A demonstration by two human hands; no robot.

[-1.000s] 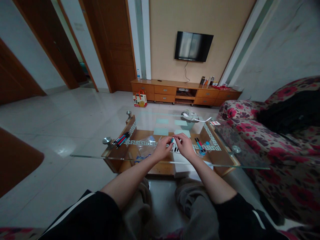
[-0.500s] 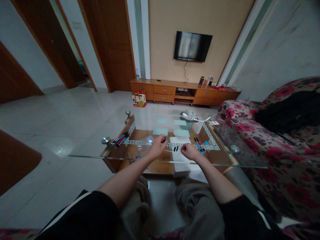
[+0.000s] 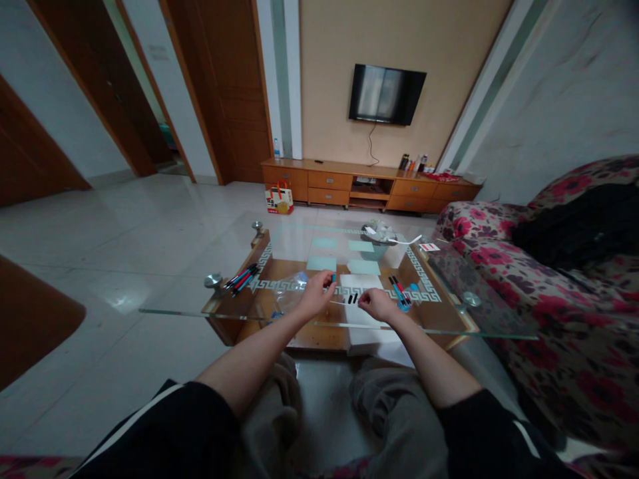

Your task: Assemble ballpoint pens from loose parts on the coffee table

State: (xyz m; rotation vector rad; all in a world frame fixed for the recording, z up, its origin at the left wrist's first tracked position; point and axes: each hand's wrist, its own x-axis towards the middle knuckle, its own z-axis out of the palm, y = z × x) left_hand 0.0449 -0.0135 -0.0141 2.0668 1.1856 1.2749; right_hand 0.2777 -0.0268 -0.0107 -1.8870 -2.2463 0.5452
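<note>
My left hand (image 3: 315, 293) pinches a small blue pen part (image 3: 333, 277) over the glass coffee table (image 3: 200, 306). A thin pale refill (image 3: 344, 303) seems to run from it to my right hand (image 3: 377, 304), whose fingers are pinched closed on its other end. Between my hands two small black caps (image 3: 352, 299) lie on the glass, over a white box (image 3: 367, 313) on the shelf below. A clear plastic bag (image 3: 292, 291) lies just left of my left hand.
A bundle of pens (image 3: 241, 277) lies at the table's left end, and a few red and blue pens (image 3: 400, 291) lie right of my right hand. A basket (image 3: 378, 239) stands at the far edge. A floral sofa (image 3: 559, 293) is on the right.
My hands were together on one small blue piece; they have pulled apart, the left holding the blue part and the right drawn back to the right. The black caps now show between them.
</note>
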